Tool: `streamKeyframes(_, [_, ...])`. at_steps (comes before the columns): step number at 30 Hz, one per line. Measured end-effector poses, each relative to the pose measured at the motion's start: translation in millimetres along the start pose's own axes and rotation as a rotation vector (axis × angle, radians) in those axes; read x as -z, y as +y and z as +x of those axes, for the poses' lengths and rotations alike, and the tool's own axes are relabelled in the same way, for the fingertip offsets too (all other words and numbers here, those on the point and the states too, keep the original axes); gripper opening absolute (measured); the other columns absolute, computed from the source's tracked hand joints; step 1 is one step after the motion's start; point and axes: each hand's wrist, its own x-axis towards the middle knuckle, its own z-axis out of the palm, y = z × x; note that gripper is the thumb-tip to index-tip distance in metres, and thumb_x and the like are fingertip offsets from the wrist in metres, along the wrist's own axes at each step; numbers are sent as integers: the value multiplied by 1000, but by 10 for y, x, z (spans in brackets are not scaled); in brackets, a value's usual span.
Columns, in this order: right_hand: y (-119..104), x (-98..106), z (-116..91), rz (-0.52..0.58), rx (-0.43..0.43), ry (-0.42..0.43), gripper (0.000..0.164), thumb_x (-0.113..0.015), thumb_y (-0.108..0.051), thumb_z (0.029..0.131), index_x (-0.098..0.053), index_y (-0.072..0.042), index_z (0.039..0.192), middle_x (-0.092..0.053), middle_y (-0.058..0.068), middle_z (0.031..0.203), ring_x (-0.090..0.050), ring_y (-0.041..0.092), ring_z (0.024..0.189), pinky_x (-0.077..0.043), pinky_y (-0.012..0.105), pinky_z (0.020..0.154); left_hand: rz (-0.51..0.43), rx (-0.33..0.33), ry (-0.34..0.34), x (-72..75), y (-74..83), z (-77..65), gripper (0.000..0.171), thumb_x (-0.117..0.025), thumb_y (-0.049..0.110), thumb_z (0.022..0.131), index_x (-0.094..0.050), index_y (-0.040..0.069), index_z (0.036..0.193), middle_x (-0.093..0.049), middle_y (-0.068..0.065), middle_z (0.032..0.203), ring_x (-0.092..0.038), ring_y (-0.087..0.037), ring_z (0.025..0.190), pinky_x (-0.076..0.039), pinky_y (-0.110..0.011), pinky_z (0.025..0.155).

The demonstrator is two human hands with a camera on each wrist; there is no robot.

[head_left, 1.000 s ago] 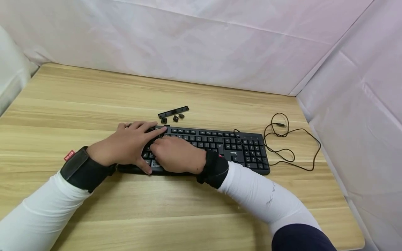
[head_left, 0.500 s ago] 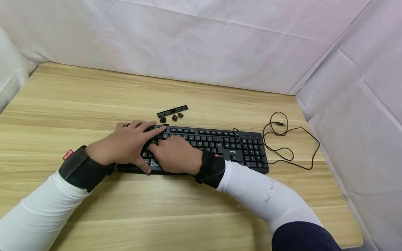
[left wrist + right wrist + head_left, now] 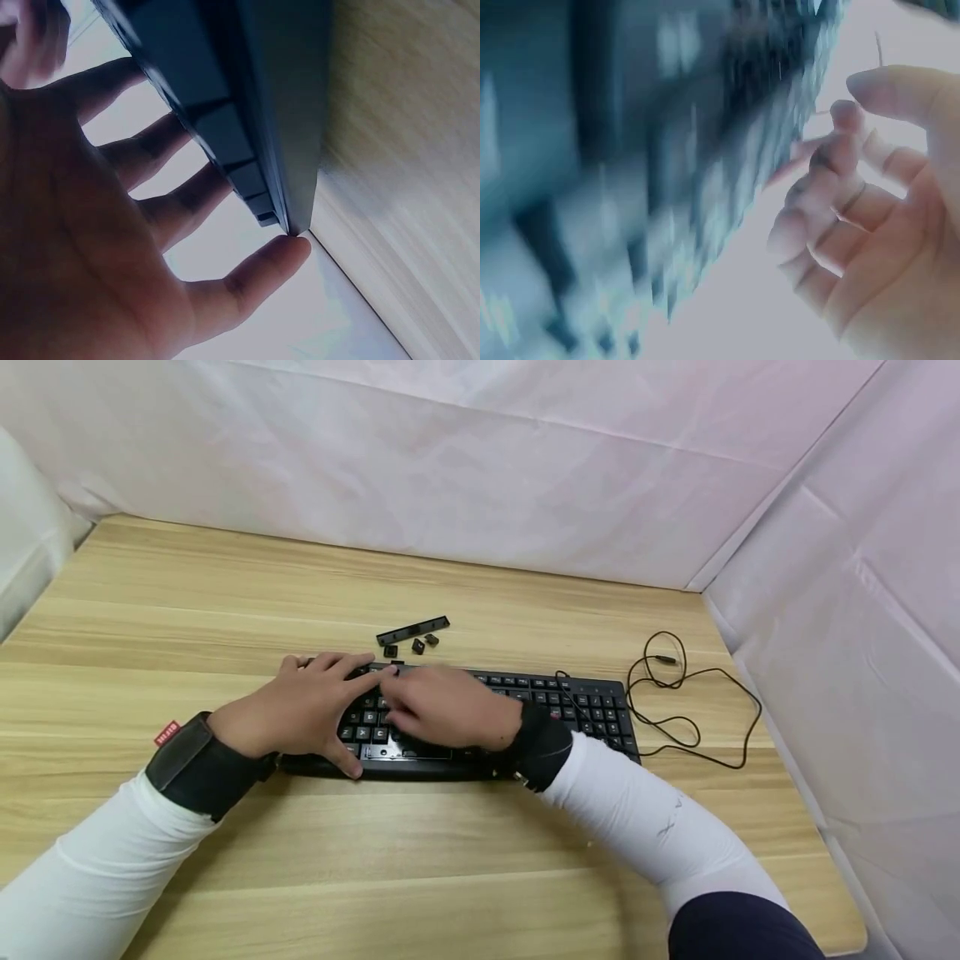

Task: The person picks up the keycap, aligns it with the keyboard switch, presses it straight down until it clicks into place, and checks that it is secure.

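A black keyboard [image 3: 609, 718] lies on the wooden table. My left hand [image 3: 303, 710] rests spread over its left end, thumb on the front edge; the left wrist view shows those fingers straight against the keyboard [image 3: 229, 135]. Blurred over the middle keys is my right hand [image 3: 450, 706]. In the right wrist view its fingers are loosely bent, thumb apart from the index finger, with nothing visible between them. Below it, along the front row, a bare space-bar slot [image 3: 405, 752] shows. Behind the keyboard lie a detached space bar [image 3: 412, 631] and several loose keycaps [image 3: 417, 647].
The keyboard's thin black cable [image 3: 720, 670] loops across the table [image 3: 420, 868] on the right, its plug [image 3: 665, 659] inside one loop. White cloth [image 3: 450, 468] hangs behind the table and along its right side.
My right hand has lifted from the lower left keys and moved back and to the right, uncovering more of the space-bar slot. The left hand has stayed in place.
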Motion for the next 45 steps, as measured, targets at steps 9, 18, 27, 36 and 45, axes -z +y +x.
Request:
streamKeyframes(9, [452,264,149,-54,-238,23,20,-63,-22,89,-67,-10,105,-68,4,101,-56,12,78,-51,32,70,3,14,3,-1,-27,2,130,-65,83,44,-26,19,150,-31,-19,148,-32,-42,125,-36,-69,80])
streamKeyframes(18, [584,221,367,-100,-247,-38,15,-63,-15,88,-69,-10,101,-69,3,94,-56,13,74,-51,32,68,-11,18,7,-72,19,50,129,-67,81,44,-27,20,150,-31,-18,149,-32,-40,126,-36,-67,81])
streamKeyframes(27, [609,182,437,-140,-247,-82,8,-66,-10,86,-69,-8,93,-65,3,86,-52,16,71,-42,30,64,-7,6,11,-68,60,100,128,-69,80,44,-29,20,150,-32,-18,148,-32,-39,126,-36,-65,79])
streamKeyframes(36, [588,147,422,-160,-261,-86,7,-64,-8,87,-69,-11,90,-66,1,83,-53,14,69,-41,26,63,2,2,15,-52,79,96,127,-69,80,44,-30,20,149,-33,-18,148,-33,-39,126,-37,-65,79])
streamKeyframes(45, [585,219,246,-43,-209,-23,19,-65,-11,87,-69,-6,105,-69,8,105,-59,17,90,-51,35,81,5,-4,10,-14,46,78,127,-68,80,46,-28,19,150,-31,-18,149,-32,-39,126,-37,-66,80])
